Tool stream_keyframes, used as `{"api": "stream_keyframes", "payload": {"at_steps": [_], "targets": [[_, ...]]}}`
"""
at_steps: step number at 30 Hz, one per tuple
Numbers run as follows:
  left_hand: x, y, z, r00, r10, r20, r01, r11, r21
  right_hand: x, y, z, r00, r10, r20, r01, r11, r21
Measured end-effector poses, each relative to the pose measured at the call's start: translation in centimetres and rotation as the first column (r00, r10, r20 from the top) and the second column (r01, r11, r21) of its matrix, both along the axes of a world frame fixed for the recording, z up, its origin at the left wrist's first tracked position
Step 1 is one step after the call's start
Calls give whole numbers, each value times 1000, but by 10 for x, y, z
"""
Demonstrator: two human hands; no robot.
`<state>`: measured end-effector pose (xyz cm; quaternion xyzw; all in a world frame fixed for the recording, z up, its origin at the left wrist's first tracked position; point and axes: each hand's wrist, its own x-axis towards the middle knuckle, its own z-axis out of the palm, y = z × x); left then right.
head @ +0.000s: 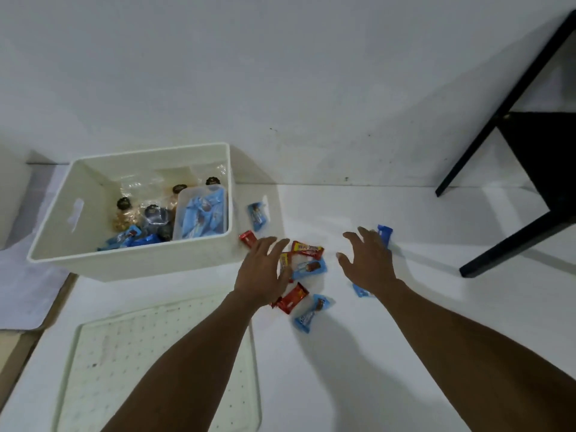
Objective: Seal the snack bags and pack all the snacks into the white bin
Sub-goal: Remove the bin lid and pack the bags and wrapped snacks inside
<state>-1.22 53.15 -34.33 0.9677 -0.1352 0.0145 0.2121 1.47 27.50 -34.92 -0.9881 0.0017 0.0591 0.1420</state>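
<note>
The white bin [131,260] stands at the left on the white surface and holds clear snack bags [146,210], blue packets and a clear zip bag of blue packets [201,215]. Loose red snack packets [307,249] and blue snack packets [311,313] lie scattered to its right. My left hand [263,268] hovers with fingers spread over the red and blue packets beside the bin. My right hand [369,260] is spread over more blue packets [385,233], partly hiding them. Neither hand holds anything.
A white perforated lid [156,369] lies flat in front of the bin. Black chair legs [511,232] stand at the right. One blue packet [258,216] rests against the bin's right wall. A white wall rises behind.
</note>
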Motion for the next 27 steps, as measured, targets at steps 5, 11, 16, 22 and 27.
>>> {"api": "stream_keyframes", "payload": {"at_steps": [5, 11, 16, 22, 27], "targets": [[13, -4, -26, 986, 108, -126, -97, 991, 89, 12, -29, -19, 985, -83, -152, 88, 996, 32], [47, -2, -46, 960, 175, -218, -140, 976, 166, 41, -43, -41, 951, -174, -257, 195, 979, 58], [70, 5, -65, 952, 211, -220, -179, 971, 160, 60, -36, -62, 960, -110, -258, 125, 991, 43], [93, 17, -89, 941, 268, -205, -213, 943, 254, 60, 16, -79, 944, 320, -79, -312, 945, 99], [92, 13, -92, 933, 237, -271, -180, 959, 220, 43, 44, -78, 823, 566, -43, -566, 824, 19]]}}
